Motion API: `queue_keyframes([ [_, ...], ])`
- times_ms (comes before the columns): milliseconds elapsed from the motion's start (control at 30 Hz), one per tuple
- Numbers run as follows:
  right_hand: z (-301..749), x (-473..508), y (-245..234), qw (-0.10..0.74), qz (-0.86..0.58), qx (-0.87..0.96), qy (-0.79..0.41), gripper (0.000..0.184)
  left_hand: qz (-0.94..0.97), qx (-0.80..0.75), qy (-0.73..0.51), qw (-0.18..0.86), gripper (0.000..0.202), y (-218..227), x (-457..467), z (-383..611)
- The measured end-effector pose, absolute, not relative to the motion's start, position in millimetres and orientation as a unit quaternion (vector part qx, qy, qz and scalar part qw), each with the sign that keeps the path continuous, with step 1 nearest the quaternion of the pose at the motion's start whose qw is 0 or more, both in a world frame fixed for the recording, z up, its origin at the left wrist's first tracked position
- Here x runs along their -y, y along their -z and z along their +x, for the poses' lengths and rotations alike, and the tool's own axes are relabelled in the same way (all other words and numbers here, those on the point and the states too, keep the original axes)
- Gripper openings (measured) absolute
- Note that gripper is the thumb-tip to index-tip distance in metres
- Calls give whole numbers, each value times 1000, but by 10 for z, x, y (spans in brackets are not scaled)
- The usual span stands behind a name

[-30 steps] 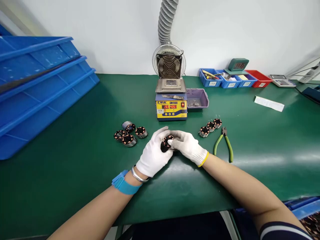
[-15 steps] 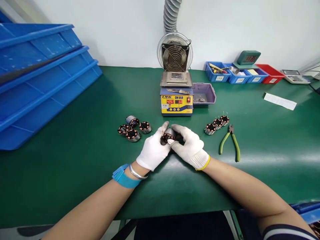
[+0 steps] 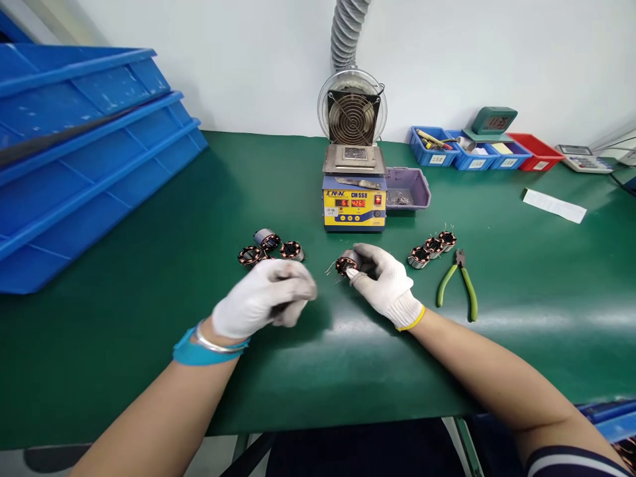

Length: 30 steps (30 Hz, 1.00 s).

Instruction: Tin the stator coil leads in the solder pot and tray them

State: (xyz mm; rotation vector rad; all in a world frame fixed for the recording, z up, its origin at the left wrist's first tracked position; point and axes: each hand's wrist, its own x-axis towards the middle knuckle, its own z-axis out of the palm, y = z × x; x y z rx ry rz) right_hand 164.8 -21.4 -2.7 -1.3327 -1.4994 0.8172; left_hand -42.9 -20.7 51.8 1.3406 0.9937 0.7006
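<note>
My right hand (image 3: 380, 278), in a white glove, is closed around a motor stator (image 3: 346, 264) with copper windings and loose wire ends sticking out to its left. My left hand (image 3: 271, 293), gloved too, is away from that stator with its fingers curled in and slightly blurred; whether anything is between them is hidden. Just beyond it stands a group of several stators (image 3: 267, 239), one partly covered by the glove. To the right, a row of three stators (image 3: 433, 247) with upright wire ends sits near green-handled cutters (image 3: 458, 285), which lie with their handles spread.
A solder pot (image 3: 354, 205) with a digital display stands at the back, a knife (image 3: 358, 183) on it and a fume fan (image 3: 354, 118) behind. Beside it is a purple tray (image 3: 421, 189). Blue crates (image 3: 99, 165) are stacked left; small bins (image 3: 433, 156) and a paper strip (image 3: 555, 205) are right.
My left hand has let go of the stator and moved left and toward me. My right hand keeps hold of it, slightly farther right, and its wires now show.
</note>
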Motion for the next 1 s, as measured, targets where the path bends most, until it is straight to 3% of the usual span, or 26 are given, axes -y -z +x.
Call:
queue_keyframes([
  [133,1640,197,68,500,-510,573,-403,44,522,-459,-455,557,35,-483,148,-462],
  [233,1624,245,56,487,-516,589,-388,45,592,-507,-410,473,46,-366,133,-309],
  [333,1614,290,29,460,-521,619,-366,46,644,-528,-348,430,34,-344,176,-194],
  [567,1611,282,6,462,-546,589,-377,46,581,-494,-463,451,22,-445,212,-393],
  [800,1622,283,-49,444,-552,630,-318,47,658,-506,-312,463,28,-436,274,-173],
  [1000,1689,271,-140,441,-577,636,-260,46,513,-534,-488,462,20,-512,266,-318],
])
